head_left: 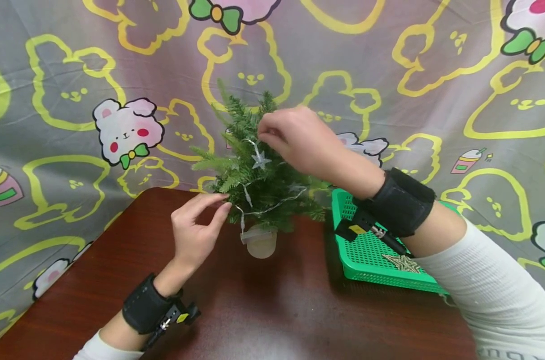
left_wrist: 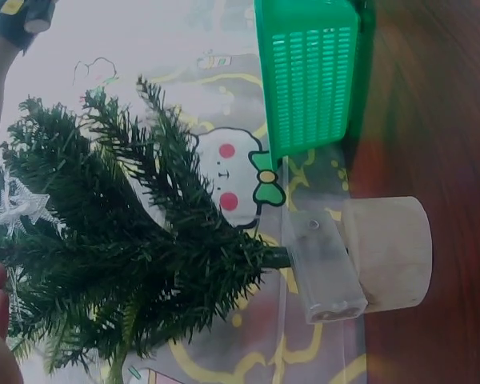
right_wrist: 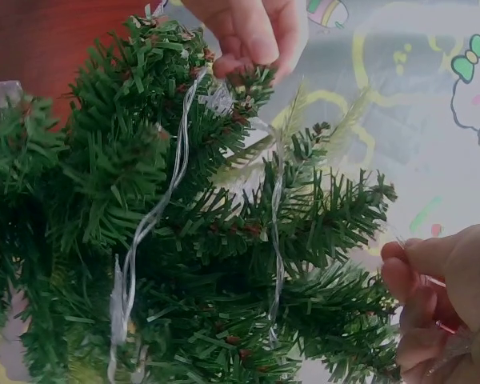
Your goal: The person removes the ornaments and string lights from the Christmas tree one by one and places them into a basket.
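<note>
Pinches a thin length of the clear light string in the curled right hand, raised beside the upper part of the tree, with thumb and fingertips drawn together, probably to lift the wire off the needles and guide it finely. Grips a branch tip low on the tree's left side with the left hand, thumb and forefinger narrow about the greenery, perhaps to steady the bough against any tug from above. Cannot tell about any wire caught in those fingers too. Has a clear star just below the right hand, and more string running across the front needles, apparently borne by the branches alone. Has the tree upright on the dark table, between the hands, likely for reach from both sides. Shows beneath it a pale base, with a clear box beside the stem, possibly a power case set low to spare the boughs its weight. Wears a black strap on each wrist. Has a green basket to the right, holding a glittery star, probably placed for easy reach. Faces a patterned cloth behind.
</note>
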A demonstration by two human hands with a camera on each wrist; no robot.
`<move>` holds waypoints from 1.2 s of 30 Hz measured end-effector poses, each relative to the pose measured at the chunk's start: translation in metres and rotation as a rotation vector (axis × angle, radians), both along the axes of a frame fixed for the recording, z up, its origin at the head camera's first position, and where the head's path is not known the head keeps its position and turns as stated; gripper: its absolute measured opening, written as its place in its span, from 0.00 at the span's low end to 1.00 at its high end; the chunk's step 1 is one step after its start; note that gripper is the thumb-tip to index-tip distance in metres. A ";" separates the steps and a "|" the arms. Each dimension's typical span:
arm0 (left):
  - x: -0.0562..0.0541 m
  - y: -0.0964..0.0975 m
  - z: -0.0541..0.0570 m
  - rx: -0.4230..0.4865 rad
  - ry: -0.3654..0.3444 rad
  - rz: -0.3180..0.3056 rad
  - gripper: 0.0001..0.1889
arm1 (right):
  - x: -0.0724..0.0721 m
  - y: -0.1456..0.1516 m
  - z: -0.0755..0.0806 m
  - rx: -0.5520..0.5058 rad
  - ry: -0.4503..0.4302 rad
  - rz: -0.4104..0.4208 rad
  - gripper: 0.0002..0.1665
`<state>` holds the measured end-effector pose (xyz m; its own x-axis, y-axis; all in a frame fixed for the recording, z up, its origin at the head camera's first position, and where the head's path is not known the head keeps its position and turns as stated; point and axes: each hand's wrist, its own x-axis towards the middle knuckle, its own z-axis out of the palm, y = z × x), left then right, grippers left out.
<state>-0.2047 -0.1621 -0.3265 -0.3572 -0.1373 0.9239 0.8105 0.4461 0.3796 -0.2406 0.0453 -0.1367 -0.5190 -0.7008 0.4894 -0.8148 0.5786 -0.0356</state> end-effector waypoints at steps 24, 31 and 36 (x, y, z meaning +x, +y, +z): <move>0.004 0.007 0.006 0.023 0.114 -0.002 0.11 | -0.006 0.011 -0.016 -0.104 0.014 0.035 0.13; -0.002 -0.004 0.018 0.265 0.083 0.032 0.07 | -0.003 0.011 -0.017 -0.083 -0.019 -0.020 0.14; -0.017 -0.022 0.013 0.358 -0.026 0.067 0.11 | -0.003 0.012 -0.018 -0.071 0.001 -0.025 0.13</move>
